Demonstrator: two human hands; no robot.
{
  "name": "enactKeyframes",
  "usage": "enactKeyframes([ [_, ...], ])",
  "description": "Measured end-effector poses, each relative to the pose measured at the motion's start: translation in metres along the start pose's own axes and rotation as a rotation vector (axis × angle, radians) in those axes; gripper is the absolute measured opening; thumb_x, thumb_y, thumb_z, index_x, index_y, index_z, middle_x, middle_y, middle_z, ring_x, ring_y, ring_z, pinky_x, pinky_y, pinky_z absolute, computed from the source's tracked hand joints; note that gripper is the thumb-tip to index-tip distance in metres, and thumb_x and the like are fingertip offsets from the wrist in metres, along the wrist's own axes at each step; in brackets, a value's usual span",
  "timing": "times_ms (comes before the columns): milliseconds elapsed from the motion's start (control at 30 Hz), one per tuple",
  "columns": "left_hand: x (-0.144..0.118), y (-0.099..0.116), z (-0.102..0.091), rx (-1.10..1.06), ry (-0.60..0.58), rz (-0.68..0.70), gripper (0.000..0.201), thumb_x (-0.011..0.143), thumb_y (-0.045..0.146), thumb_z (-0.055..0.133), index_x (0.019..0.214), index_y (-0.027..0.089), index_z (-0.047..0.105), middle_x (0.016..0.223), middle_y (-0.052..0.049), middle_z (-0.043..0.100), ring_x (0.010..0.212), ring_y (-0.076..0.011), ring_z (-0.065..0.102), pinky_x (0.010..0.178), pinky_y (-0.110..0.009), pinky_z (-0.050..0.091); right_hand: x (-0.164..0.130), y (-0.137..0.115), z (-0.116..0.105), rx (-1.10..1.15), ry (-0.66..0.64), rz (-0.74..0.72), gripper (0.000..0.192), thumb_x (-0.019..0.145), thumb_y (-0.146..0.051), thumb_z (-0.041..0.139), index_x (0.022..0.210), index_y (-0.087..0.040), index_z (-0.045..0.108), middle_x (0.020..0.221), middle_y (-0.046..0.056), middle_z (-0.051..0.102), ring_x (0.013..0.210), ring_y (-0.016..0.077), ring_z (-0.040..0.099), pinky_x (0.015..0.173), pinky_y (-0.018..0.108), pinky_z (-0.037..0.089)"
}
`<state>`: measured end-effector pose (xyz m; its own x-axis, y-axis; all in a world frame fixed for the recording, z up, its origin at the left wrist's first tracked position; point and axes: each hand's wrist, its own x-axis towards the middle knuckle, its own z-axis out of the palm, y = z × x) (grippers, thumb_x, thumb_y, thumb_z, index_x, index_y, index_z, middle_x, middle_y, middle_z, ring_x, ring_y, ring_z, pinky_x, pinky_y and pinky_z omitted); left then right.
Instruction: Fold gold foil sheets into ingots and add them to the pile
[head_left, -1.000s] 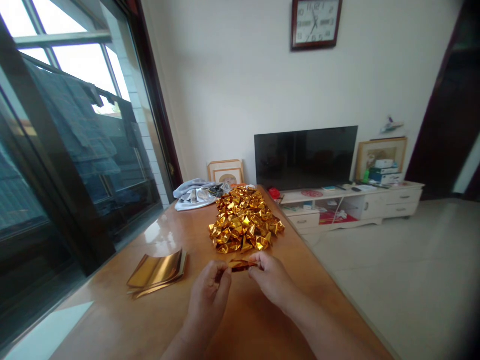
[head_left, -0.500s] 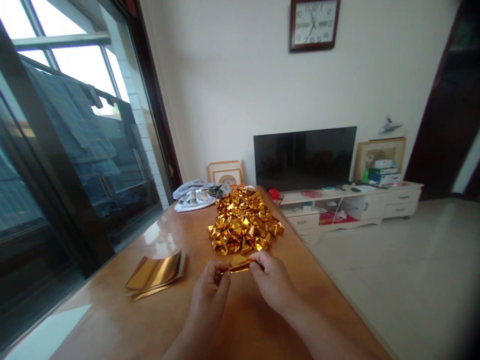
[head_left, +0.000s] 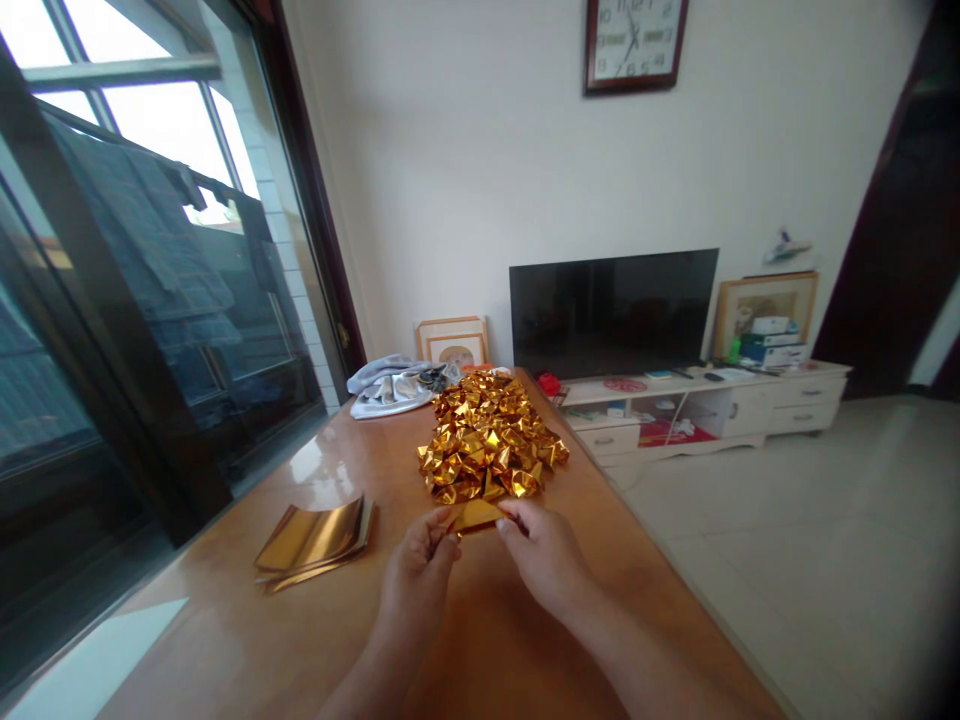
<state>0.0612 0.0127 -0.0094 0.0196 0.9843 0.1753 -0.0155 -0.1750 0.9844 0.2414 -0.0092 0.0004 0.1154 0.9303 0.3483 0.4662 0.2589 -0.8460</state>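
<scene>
Between my hands is a folded piece of gold foil paper, pinched at both ends just above the wooden table. My left hand closes thumb and fingers on its left end. On its right end, my right hand grips with thumb against forefinger. Right beyond the hands lies a heap of folded gold foil pieces, shiny and angular. To the left of my left hand rests a slightly curled stack of flat gold foil sheets.
Grey and white cloth is bunched at the table's far end, near a framed picture. A white sheet lies at the near left corner. Beyond the right table edge stand a low white cabinet and a television.
The gold foil piece now shows a broader, flatter upper face, where it looked narrower and partly parted before. Both hands keep their pinch with little movement; the view has shifted slightly.
</scene>
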Motion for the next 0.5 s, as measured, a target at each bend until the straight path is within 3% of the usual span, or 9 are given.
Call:
enactKeyframes([
  [200, -0.003, 0.007, -0.002, -0.01, -0.011, -0.1, 0.05, 0.074, 0.038, 0.075, 0.117, 0.013, 0.072, 0.078, -0.004, 0.071, 0.072, -0.0169, 0.061, 0.068, -0.027, 0.045, -0.002, -0.007, -0.001, -0.015, -0.005, -0.053, 0.025, 0.09, -0.025, 0.052, 0.104, -0.022, 0.073, 0.09, 0.003, 0.074, 0.083, 0.0209, 0.066, 0.07, 0.028, 0.044],
  [500, 0.002, -0.007, -0.006, 0.044, -0.027, -0.079, 0.047, 0.075, 0.042, 0.074, 0.115, 0.016, 0.074, 0.081, -0.004, 0.07, 0.073, -0.0179, 0.06, 0.07, -0.029, 0.046, -0.006, -0.006, 0.006, -0.07, -0.013, -0.071, 0.025, 0.092, -0.024, 0.05, 0.102, -0.022, 0.073, 0.089, 0.005, 0.074, 0.082, 0.0219, 0.067, 0.071, 0.028, 0.044],
])
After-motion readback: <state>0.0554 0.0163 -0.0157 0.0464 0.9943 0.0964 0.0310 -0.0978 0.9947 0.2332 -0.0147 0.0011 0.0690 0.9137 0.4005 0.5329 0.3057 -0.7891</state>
